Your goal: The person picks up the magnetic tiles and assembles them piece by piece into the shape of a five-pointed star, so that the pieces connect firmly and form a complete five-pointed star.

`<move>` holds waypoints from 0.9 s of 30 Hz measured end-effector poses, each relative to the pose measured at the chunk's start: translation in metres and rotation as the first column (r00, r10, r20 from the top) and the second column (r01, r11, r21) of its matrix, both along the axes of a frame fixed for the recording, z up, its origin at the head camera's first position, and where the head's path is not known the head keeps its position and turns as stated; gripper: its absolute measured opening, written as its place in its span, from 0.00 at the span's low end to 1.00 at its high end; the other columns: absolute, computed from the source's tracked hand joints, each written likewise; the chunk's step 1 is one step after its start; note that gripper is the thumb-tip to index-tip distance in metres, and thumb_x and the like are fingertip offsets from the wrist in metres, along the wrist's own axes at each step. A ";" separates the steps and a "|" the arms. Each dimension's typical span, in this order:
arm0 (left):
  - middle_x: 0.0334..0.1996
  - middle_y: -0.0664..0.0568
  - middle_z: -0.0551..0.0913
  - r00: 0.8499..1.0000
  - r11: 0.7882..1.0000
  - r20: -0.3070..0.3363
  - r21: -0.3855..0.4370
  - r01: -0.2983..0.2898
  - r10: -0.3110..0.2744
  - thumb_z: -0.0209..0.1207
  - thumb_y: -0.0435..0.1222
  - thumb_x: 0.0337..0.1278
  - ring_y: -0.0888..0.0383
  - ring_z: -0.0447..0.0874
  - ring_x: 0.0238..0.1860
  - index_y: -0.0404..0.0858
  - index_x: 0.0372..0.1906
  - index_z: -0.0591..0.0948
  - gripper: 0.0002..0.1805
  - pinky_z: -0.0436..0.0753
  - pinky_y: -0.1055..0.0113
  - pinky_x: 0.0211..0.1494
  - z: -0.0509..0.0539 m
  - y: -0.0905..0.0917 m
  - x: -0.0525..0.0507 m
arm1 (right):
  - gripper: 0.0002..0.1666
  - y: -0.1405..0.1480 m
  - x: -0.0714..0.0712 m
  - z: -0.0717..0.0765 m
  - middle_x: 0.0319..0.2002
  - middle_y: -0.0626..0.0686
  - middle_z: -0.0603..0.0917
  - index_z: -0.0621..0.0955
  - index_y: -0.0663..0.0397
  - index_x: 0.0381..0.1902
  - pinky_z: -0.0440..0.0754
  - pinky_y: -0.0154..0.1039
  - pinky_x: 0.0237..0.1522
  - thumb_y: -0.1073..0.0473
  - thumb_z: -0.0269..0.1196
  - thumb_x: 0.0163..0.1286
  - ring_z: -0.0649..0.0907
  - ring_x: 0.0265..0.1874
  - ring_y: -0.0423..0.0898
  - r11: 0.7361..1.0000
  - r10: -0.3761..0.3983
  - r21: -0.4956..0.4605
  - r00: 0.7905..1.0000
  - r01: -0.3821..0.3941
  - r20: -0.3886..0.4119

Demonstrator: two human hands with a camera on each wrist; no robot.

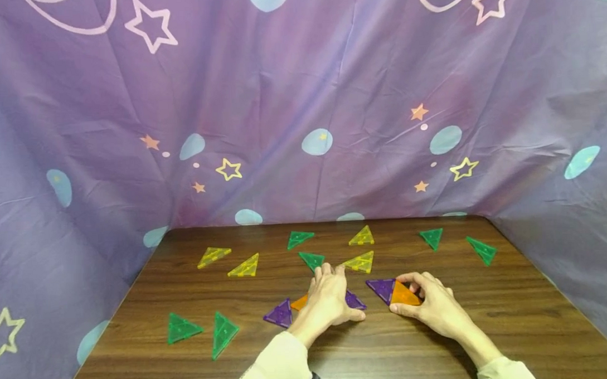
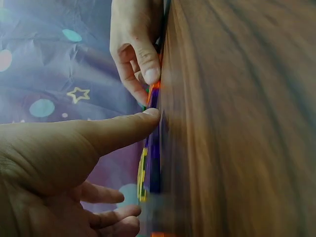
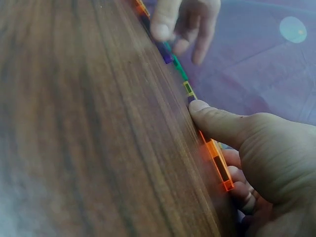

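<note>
My right hand (image 1: 435, 307) pinches an orange triangular tile (image 1: 405, 294) between thumb and fingers, low at the tabletop. A purple triangular tile (image 1: 383, 290) lies against its left edge. My left hand (image 1: 327, 300), thumb spread wide, is over another purple triangular tile (image 1: 355, 301) that it partly hides. In the left wrist view, that left thumb (image 2: 131, 129) appears beside a purple tile's edge; whether it touches is unclear. Left of this hand lie an orange tile (image 1: 299, 302), partly covered, and a further purple tile (image 1: 279, 314).
Translucent green triangles (image 1: 182, 328) lie at the table's front left, with others (image 1: 432, 238) at the back right. Yellow triangles (image 1: 245, 266) and more green ones (image 1: 312, 260) are spread across the rear. A purple patterned cloth (image 1: 280, 101) hangs behind the wooden table (image 1: 137, 307).
</note>
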State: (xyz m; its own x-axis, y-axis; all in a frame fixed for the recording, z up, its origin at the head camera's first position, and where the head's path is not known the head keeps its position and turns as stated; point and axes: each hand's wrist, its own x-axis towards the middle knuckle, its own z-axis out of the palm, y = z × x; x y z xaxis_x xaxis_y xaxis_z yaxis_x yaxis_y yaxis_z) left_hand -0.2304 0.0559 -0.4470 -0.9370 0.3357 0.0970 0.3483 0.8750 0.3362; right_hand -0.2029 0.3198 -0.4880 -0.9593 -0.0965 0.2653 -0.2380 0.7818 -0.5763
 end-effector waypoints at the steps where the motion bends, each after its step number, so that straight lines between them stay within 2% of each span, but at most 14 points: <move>1: 0.62 0.37 0.79 1.000 1.000 0.003 0.005 -0.002 0.002 0.91 0.58 0.34 0.39 0.77 0.68 0.31 0.77 0.75 0.65 0.80 0.47 0.75 0.000 -0.004 0.001 | 0.37 0.000 0.000 0.000 0.41 0.47 0.78 0.87 0.49 0.61 0.61 0.49 0.46 0.38 0.84 0.61 0.73 0.41 0.46 1.000 0.001 -0.002 1.000 -0.001 0.002; 4: 0.67 0.33 0.80 1.000 1.000 0.024 0.022 -0.005 0.004 0.91 0.56 0.36 0.36 0.78 0.71 0.28 0.77 0.75 0.64 0.79 0.44 0.77 0.000 -0.016 0.005 | 0.37 0.001 0.000 -0.002 0.42 0.47 0.78 0.86 0.49 0.62 0.61 0.49 0.46 0.38 0.84 0.62 0.74 0.41 0.47 1.000 0.004 -0.010 1.000 -0.004 0.015; 8: 0.64 0.34 0.85 1.000 0.998 0.009 0.063 0.022 -0.022 0.90 0.54 0.38 0.36 0.84 0.64 0.29 0.70 0.82 0.54 0.84 0.44 0.70 -0.007 -0.029 0.005 | 0.37 0.002 0.001 -0.002 0.42 0.47 0.78 0.86 0.50 0.63 0.61 0.49 0.47 0.39 0.83 0.64 0.74 0.42 0.47 1.000 0.011 -0.013 1.000 -0.010 0.024; 10: 0.57 0.39 0.88 0.998 0.996 -0.040 0.078 0.053 -0.050 0.90 0.54 0.40 0.40 0.87 0.59 0.33 0.64 0.86 0.47 0.88 0.47 0.64 -0.024 -0.031 -0.004 | 0.35 0.002 0.001 -0.001 0.42 0.47 0.78 0.86 0.50 0.63 0.61 0.49 0.47 0.40 0.83 0.65 0.74 0.42 0.46 1.000 0.015 -0.011 1.000 -0.015 0.016; 12: 0.49 0.44 0.90 0.993 0.990 -0.085 0.104 0.092 -0.083 0.89 0.53 0.41 0.46 0.89 0.52 0.34 0.59 0.89 0.42 0.90 0.52 0.58 -0.035 -0.032 -0.011 | 0.34 0.002 0.000 -0.001 0.42 0.46 0.78 0.86 0.51 0.64 0.62 0.49 0.47 0.42 0.82 0.66 0.74 0.42 0.45 1.000 0.021 -0.005 1.000 -0.021 0.006; 13: 0.44 0.47 0.91 0.991 0.987 -0.096 0.121 0.110 -0.098 0.89 0.52 0.42 0.49 0.90 0.48 0.34 0.58 0.90 0.40 0.91 0.54 0.55 -0.037 -0.031 -0.012 | 0.34 0.003 0.000 0.000 0.42 0.45 0.78 0.86 0.51 0.64 0.63 0.49 0.47 0.42 0.82 0.67 0.74 0.41 0.45 1.000 0.022 -0.003 1.000 -0.021 0.002; 15: 0.37 0.52 0.90 0.988 0.979 -0.099 0.152 0.134 -0.119 0.89 0.50 0.44 0.55 0.89 0.40 0.34 0.56 0.91 0.36 0.91 0.59 0.49 -0.036 -0.029 -0.011 | 0.33 0.004 0.001 0.000 0.42 0.45 0.79 0.86 0.51 0.64 0.63 0.48 0.47 0.43 0.81 0.67 0.74 0.41 0.44 1.000 0.024 0.002 1.000 -0.024 0.002; 19: 0.31 0.55 0.89 0.991 0.970 -0.043 0.200 0.136 -0.130 0.89 0.43 0.45 0.58 0.88 0.34 0.33 0.56 0.90 0.33 0.90 0.64 0.45 -0.014 -0.026 0.003 | 0.34 0.004 0.002 -0.001 0.43 0.44 0.80 0.87 0.51 0.66 0.64 0.47 0.46 0.43 0.81 0.68 0.74 0.41 0.43 1.000 0.023 0.004 1.000 -0.023 0.006; 21: 0.31 0.56 0.89 0.991 0.969 -0.033 0.206 0.135 -0.131 0.88 0.42 0.47 0.59 0.88 0.34 0.33 0.56 0.91 0.31 0.90 0.64 0.45 -0.011 -0.025 0.005 | 0.34 0.004 0.002 -0.002 0.43 0.44 0.80 0.87 0.51 0.67 0.63 0.48 0.47 0.45 0.81 0.68 0.75 0.41 0.42 1.000 0.026 0.004 1.000 -0.026 0.001; 22: 0.31 0.56 0.89 0.990 0.971 -0.058 0.196 0.137 -0.128 0.88 0.43 0.48 0.58 0.89 0.35 0.34 0.57 0.90 0.32 0.90 0.64 0.46 -0.023 -0.023 0.001 | 0.34 0.004 0.003 -0.002 0.43 0.44 0.80 0.87 0.51 0.67 0.64 0.48 0.47 0.46 0.81 0.68 0.75 0.41 0.42 1.000 0.028 0.006 1.000 -0.027 -0.007; 23: 0.31 0.57 0.88 0.989 0.971 -0.070 0.192 0.141 -0.130 0.88 0.44 0.49 0.59 0.88 0.34 0.35 0.57 0.91 0.31 0.90 0.63 0.44 -0.026 -0.022 -0.001 | 0.34 0.004 0.003 -0.002 0.43 0.44 0.81 0.87 0.51 0.67 0.64 0.49 0.47 0.47 0.81 0.68 0.75 0.42 0.42 1.000 0.030 0.008 0.999 -0.030 -0.014; 27: 0.31 0.57 0.88 0.989 0.971 -0.068 0.193 0.143 -0.133 0.87 0.43 0.50 0.59 0.88 0.33 0.35 0.58 0.90 0.31 0.90 0.62 0.45 -0.025 -0.019 0.000 | 0.34 0.005 0.003 -0.002 0.43 0.44 0.81 0.87 0.51 0.69 0.63 0.50 0.47 0.49 0.81 0.67 0.75 0.42 0.42 0.999 0.040 0.009 0.999 -0.040 -0.036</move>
